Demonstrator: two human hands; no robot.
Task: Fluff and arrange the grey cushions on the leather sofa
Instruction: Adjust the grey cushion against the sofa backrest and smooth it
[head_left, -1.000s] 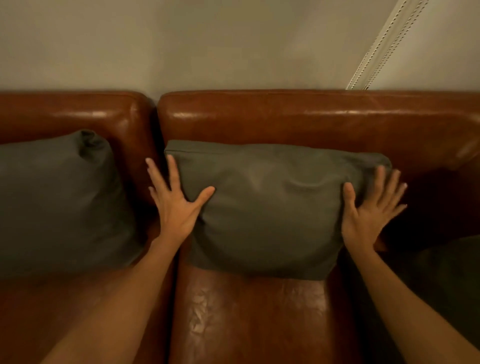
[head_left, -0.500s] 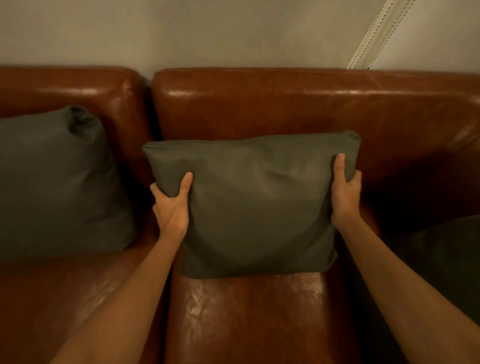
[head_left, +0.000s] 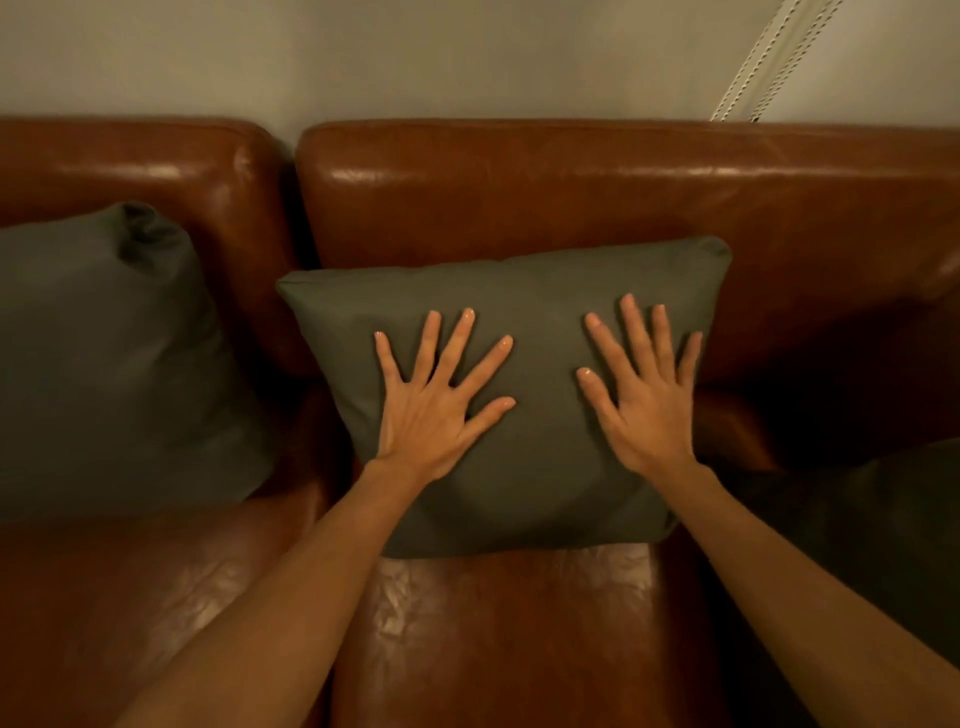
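Note:
A grey cushion (head_left: 530, 301) leans upright against the backrest of the brown leather sofa (head_left: 571, 187), in the middle of the view. My left hand (head_left: 431, 410) lies flat on its front face, fingers spread, on the left half. My right hand (head_left: 644, 400) presses flat on the right half, fingers apart. Neither hand grips the fabric. A second grey cushion (head_left: 104, 364) leans against the left backrest section. Part of a third grey cushion (head_left: 883, 525) shows at the right edge, in shadow.
A pale wall (head_left: 415, 57) rises behind the sofa, with a white beaded cord (head_left: 769, 57) hanging at the upper right. The leather seat (head_left: 493, 639) shows below the middle cushion. A gap splits the two backrest sections.
Both hands let go of the middle cushion's side edges and now lie flat and spread on its front face. The cushion stands against the backrest.

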